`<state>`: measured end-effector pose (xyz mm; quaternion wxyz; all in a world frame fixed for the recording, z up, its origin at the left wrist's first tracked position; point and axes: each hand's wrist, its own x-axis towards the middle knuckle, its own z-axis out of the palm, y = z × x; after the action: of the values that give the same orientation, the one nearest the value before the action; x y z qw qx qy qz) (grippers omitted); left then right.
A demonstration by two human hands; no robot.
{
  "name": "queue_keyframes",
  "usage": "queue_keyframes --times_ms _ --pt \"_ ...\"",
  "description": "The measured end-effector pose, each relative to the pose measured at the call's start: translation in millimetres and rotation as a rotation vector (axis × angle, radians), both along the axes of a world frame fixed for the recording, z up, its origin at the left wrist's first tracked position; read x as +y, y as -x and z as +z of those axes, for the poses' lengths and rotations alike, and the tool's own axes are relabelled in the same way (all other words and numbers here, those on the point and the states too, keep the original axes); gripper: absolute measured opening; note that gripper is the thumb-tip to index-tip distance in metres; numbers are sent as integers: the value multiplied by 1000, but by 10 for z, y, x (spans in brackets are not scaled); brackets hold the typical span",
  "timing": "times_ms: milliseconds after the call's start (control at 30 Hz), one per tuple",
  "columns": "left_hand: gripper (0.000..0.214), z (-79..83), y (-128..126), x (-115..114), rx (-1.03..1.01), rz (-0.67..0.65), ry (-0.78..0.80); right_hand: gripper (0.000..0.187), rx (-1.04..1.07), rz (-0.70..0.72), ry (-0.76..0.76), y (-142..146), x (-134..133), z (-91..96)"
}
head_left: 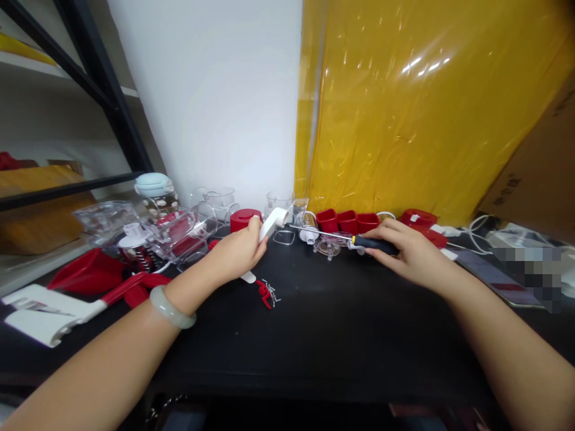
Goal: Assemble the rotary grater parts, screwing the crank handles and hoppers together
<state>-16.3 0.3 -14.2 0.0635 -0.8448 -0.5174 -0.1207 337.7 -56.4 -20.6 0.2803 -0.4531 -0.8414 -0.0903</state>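
My left hand is closed around a white plastic crank handle, its wide round end pointing up and right. In my right hand lies a screwdriver with a black and yellow handle, held nearly level. Its long metal shaft reaches left, and the tip is close to the crank's round end; whether they touch I cannot tell. Below my left hand, small screws lie beside little red plastic parts on the black table.
Clear plastic housings, a red scoop-shaped part and a white-and-red part crowd the left. Red cups and a white part with a spring line the back. A phone and white cables lie right.
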Motion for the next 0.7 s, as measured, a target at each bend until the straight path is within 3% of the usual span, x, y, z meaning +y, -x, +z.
queue_keyframes --times_ms 300,500,700 --pt "22 -12 4 13 -5 -12 -6 24 46 -91 -236 -29 52 -66" --pt "22 -12 10 16 -4 -23 -13 21 6 -86 -29 -45 75 -63" --pt "24 1 6 3 -9 -3 -21 33 0 -121 80 -41 43 -34"
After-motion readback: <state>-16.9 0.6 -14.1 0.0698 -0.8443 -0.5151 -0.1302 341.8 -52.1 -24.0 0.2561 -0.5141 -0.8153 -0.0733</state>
